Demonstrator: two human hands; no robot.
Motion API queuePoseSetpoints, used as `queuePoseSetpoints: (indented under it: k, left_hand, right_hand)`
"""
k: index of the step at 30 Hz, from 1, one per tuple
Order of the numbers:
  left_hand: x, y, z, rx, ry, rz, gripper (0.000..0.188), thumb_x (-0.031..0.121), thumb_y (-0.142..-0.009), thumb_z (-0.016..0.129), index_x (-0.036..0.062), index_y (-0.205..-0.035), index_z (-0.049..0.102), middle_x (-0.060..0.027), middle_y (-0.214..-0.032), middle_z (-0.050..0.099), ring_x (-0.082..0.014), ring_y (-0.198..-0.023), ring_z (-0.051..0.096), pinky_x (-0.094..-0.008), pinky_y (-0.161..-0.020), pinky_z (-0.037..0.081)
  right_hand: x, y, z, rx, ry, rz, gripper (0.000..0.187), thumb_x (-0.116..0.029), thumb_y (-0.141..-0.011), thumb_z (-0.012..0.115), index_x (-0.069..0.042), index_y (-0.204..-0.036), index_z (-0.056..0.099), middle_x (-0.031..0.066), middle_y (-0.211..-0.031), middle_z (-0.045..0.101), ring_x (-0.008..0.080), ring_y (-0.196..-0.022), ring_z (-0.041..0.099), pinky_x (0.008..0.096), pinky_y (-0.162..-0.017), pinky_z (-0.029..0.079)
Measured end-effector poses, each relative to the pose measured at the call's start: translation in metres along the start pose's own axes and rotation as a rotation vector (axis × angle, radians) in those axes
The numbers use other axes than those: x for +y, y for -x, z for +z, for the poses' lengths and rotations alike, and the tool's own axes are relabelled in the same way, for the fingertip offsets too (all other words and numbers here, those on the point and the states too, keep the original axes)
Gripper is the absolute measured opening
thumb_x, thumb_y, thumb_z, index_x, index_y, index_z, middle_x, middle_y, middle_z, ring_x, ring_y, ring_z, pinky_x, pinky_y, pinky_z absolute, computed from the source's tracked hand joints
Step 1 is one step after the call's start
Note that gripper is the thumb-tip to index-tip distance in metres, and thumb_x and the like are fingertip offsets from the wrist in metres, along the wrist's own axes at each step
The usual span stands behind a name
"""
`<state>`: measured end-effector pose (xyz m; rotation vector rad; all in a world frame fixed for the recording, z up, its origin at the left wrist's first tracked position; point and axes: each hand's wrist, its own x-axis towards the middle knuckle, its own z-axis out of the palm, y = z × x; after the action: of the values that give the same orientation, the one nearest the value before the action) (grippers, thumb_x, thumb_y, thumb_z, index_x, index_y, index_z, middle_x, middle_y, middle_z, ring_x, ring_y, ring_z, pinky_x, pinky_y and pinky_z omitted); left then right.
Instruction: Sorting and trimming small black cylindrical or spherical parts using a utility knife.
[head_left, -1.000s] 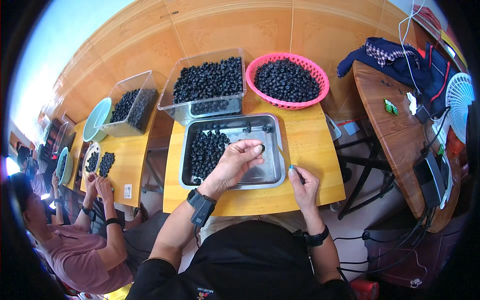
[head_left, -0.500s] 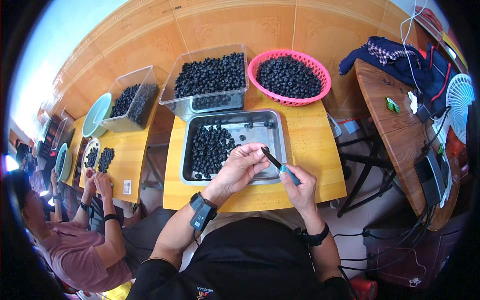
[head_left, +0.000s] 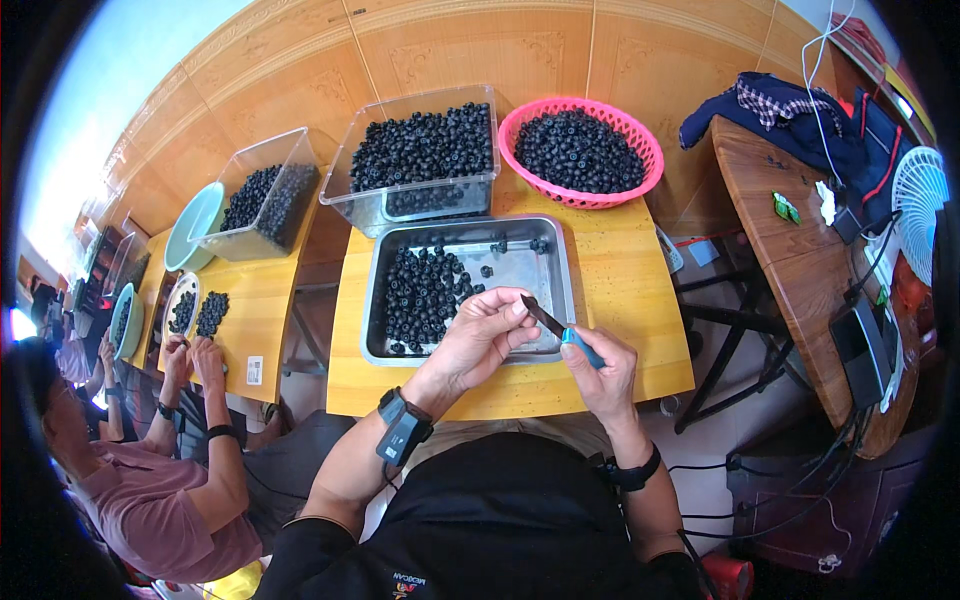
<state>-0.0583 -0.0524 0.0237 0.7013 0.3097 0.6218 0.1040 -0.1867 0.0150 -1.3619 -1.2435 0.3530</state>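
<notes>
My right hand [head_left: 606,375] grips the blue handle of a small knife [head_left: 583,348], whose dark blade points up and left. At the blade's tip, the thumb and fingers of my left hand [head_left: 478,332] are pinched together. Whatever sits between those fingertips is too small and covered to make out. Both hands are over the near right part of a metal tray [head_left: 567,300]. Blueberries [head_left: 418,298] fill the tray's left half, and a few lie scattered toward its far right corner. My left hand hides part of the tray's near side.
Behind the tray stand a clear plastic bin [head_left: 345,205] of blueberries and a pink basket [head_left: 652,165] heaped with more. To the left, a co-worker [head_left: 170,490] handles berries at another yellow table [head_left: 240,325]. A brown table [head_left: 770,235] with clothing and a fan [head_left: 918,205] stands right.
The knife blade has turned slightly, showing its face more broadly at my left fingertips. My hands have otherwise hardly moved.
</notes>
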Motion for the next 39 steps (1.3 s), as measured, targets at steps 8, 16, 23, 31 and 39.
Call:
queuePoseSetpoints:
  k: [8, 16, 23, 31, 39]
  left_hand:
    - [0.012, 0.009, 0.012, -0.041, -0.041, 0.053, 0.016, 0.011, -0.096, 0.067, 0.0046, -0.111, 0.067, -0.0066, -0.097, 0.065, -0.0137, -0.086, 0.064, -0.0300, -0.081, 0.060]
    - [0.022, 0.016, -0.001, 0.063, -0.120, 0.034, 0.015, 0.010, -0.095, 0.068, 0.0034, -0.108, 0.068, -0.0051, -0.096, 0.068, -0.0132, -0.084, 0.066, -0.0295, -0.080, 0.061]
    - [0.044, 0.015, -0.038, 0.234, -0.948, 0.194, 0.014, 0.008, -0.093, 0.071, -0.0010, -0.104, 0.071, -0.0029, -0.085, 0.071, -0.0079, -0.072, 0.063, -0.0226, -0.064, 0.052]
    - [0.069, 0.009, -0.053, 0.272, -1.821, 0.375, 0.019, 0.008, -0.082, 0.074, -0.0018, -0.098, 0.072, -0.0180, -0.091, 0.068, -0.0347, -0.080, 0.068, -0.0394, -0.070, 0.054]
    - [0.063, -0.040, -0.045, 0.209, -1.889, 0.462, 0.020, 0.016, -0.084, 0.073, 0.0006, -0.096, 0.073, -0.0176, -0.093, 0.068, -0.0360, -0.084, 0.068, -0.0423, -0.074, 0.054]
  right_hand:
    - [0.028, 0.000, -0.013, 0.156, -0.088, 0.169, 0.033, -0.022, -0.096, 0.071, 0.008, -0.110, 0.070, 0.0051, -0.087, 0.069, 0.0080, -0.078, 0.058, 0.0239, -0.070, 0.048]
    - [0.034, 0.000, -0.002, 0.100, -0.112, 0.183, 0.034, -0.022, -0.094, 0.072, 0.008, -0.110, 0.070, 0.0063, -0.088, 0.070, 0.0077, -0.078, 0.059, 0.0235, -0.069, 0.048]
    - [0.047, 0.004, 0.000, 0.122, -0.073, 0.164, 0.033, -0.023, -0.095, 0.071, 0.007, -0.108, 0.070, 0.0046, -0.082, 0.069, 0.0072, -0.073, 0.056, 0.0240, -0.065, 0.047]
    - [0.051, 0.005, -0.002, 0.150, -0.082, 0.198, 0.034, -0.025, -0.095, 0.071, 0.007, -0.107, 0.071, 0.0024, -0.078, 0.066, 0.0063, -0.070, 0.053, 0.0239, -0.062, 0.044]
    - [0.053, 0.006, -0.002, 0.127, -0.115, 0.234, 0.034, -0.026, -0.095, 0.071, 0.007, -0.107, 0.070, 0.0021, -0.079, 0.065, 0.0066, -0.071, 0.053, 0.0244, -0.063, 0.045]
